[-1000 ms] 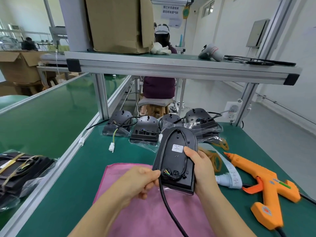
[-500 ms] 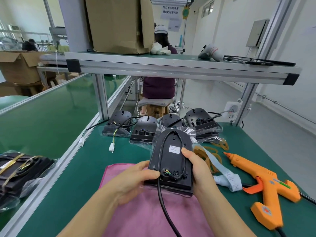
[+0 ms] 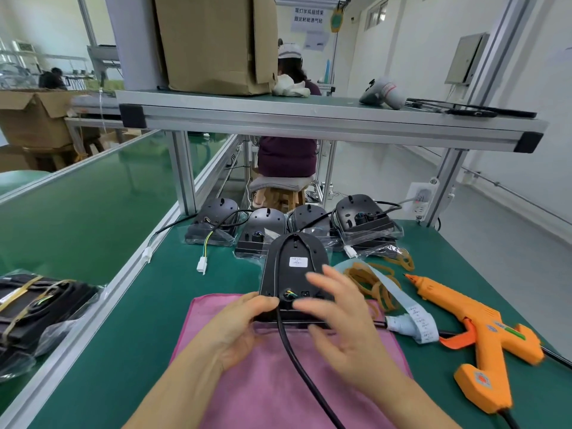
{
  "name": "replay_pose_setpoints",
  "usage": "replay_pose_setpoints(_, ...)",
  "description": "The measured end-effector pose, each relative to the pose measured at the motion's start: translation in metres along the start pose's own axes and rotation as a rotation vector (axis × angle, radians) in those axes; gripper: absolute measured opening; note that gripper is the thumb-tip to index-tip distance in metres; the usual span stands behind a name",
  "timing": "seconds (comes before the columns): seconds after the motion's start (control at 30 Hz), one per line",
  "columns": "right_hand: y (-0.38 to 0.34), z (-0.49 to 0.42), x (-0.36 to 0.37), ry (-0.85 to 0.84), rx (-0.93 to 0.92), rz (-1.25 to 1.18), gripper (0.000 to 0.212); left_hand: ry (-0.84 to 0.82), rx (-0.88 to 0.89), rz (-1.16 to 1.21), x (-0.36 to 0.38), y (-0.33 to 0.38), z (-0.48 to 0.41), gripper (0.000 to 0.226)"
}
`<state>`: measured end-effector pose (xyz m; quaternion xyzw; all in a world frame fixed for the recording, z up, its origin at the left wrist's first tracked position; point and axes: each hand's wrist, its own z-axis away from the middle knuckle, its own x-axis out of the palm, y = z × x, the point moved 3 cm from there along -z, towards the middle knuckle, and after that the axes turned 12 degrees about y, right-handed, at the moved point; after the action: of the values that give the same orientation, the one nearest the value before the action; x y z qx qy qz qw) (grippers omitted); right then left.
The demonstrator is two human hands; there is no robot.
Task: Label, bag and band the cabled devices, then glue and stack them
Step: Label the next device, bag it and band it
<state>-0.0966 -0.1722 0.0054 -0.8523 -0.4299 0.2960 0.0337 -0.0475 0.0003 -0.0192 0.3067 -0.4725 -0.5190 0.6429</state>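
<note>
A black cabled device (image 3: 294, 267) with a small white label lies flat, its near end on the pink cloth (image 3: 278, 382). Its black cable (image 3: 297, 360) runs toward me over the cloth. My left hand (image 3: 241, 329) grips the device's near left corner. My right hand (image 3: 343, 320) hovers just above the device's near right side, fingers spread, blurred, holding nothing. A strip of white labels (image 3: 411, 320) and a heap of tan rubber bands (image 3: 371, 283) lie right of the device. Further right rests the orange glue gun (image 3: 476, 335).
Several bagged black devices (image 3: 362, 218) stand in a row at the back of the green table. More banded, bagged devices (image 3: 34, 308) lie on the conveyor at left. An aluminium shelf (image 3: 309, 119) spans overhead. A person sits on a stool (image 3: 278, 187) behind.
The device went from tilted up in both hands to lying flat on the cloth. My right hand has let go and lifted off it, fingers spreading.
</note>
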Motion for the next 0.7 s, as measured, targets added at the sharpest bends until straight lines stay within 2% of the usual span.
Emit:
replay_pose_setpoints(0.07, -0.011, 0.002, 0.002, -0.073, -0.205, 0.084, 0.031, 0.006, 0.007, 0.020, -0.001, 0.002, -0.002, 0.047)
replay_pose_setpoints(0.13, -0.017, 0.004, 0.001, -0.117, -0.303, 0.126, 0.026, 0.011, 0.002, 0.032, -0.003, 0.003, -0.005, 0.051)
replay_pose_setpoints(0.2, -0.022, 0.006, -0.002, -0.144, -0.334, 0.118, 0.030, 0.022, -0.005, 0.026, -0.004, 0.005, -0.007, 0.040)
replay_pose_setpoints(0.27, -0.024, 0.009, -0.004, -0.107, -0.279, 0.030, 0.032, 0.041, -0.023, 0.034, -0.006, 0.006, -0.008, 0.034)
replay_pose_setpoints(0.33, -0.021, 0.010, -0.006, -0.030, -0.034, -0.167, 0.029, 0.074, -0.031, 0.050, -0.011, 0.005, -0.011, 0.033)
replay_pose_setpoints(0.43, -0.007, 0.010, -0.009, 0.194, 0.612, -0.516, 0.019, 0.086, -0.038, 0.083, -0.019, 0.002, -0.013, 0.029)
replay_pose_setpoints(0.5, 0.008, 0.016, -0.004, 0.257, 0.981, -0.624, 0.008, 0.067, -0.023, 0.071, -0.021, 0.000, -0.012, 0.026)
replay_pose_setpoints(0.53, 0.014, 0.017, -0.003, 0.266, 1.103, -0.626, 0.008, 0.053, -0.005, 0.062, -0.021, -0.001, -0.010, 0.024)
replay_pose_setpoints(0.6, 0.020, 0.016, -0.006, 0.271, 1.198, -0.614, 0.020, 0.024, 0.037, 0.041, -0.020, -0.003, -0.008, 0.025)
replay_pose_setpoints(0.7, 0.024, 0.008, -0.008, 0.272, 1.193, -0.575, 0.024, -0.036, 0.102, -0.014, -0.019, -0.005, -0.003, 0.050)
